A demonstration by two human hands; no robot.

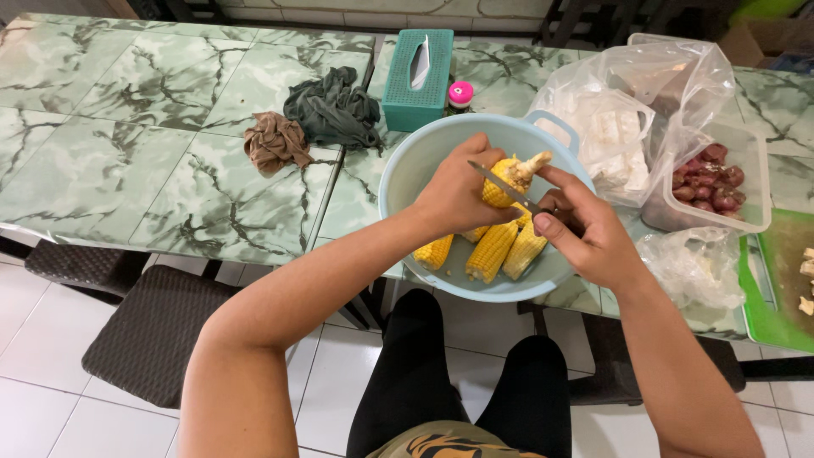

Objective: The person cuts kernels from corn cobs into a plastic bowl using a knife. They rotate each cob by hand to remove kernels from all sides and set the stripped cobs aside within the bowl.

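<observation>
My left hand [455,193] grips a yellow corn cob [511,175] over a pale blue plastic bowl [407,170] at the table's front edge. In my right hand [585,229] is a small knife [506,187], its blade laid against the cob's side. Three more corn cobs [492,248] lie in the bottom of the bowl, below my hands.
Green marbled table [170,127] with two crumpled cloths [314,119], a teal tissue box [417,78] and a pink-capped jar [460,93]. To the right: plastic bags [627,110], a clear tub of shallots [712,182], a green cutting board [780,288]. Dark wicker chairs [144,331] below.
</observation>
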